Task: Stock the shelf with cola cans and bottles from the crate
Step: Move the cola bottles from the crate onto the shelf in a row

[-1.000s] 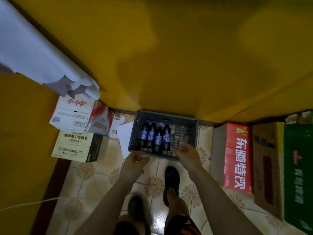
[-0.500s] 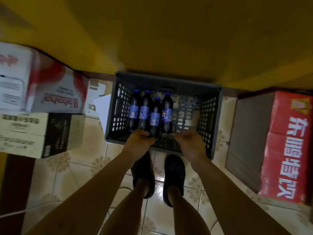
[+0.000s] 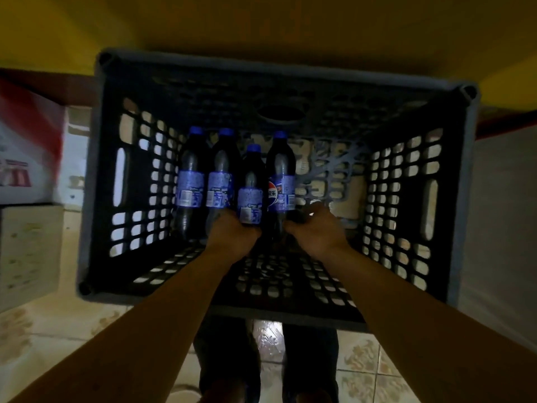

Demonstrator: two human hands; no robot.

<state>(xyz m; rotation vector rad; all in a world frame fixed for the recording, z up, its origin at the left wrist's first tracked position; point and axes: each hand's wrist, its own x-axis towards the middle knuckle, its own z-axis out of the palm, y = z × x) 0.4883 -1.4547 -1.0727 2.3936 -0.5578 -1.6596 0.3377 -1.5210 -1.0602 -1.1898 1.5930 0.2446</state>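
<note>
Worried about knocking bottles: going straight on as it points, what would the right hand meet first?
Probably the bare lattice floor of the crate, just right of the rightmost cola bottle; the right hand points past that bottle, but depth is unclear.

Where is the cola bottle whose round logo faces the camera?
In the head view, the logo bottle is rightmost of four in the left half of the crate, beside the right hand.

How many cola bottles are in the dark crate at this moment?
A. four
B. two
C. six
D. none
A: four cola bottles with blue caps are side by side in the left half of the crate.
</note>
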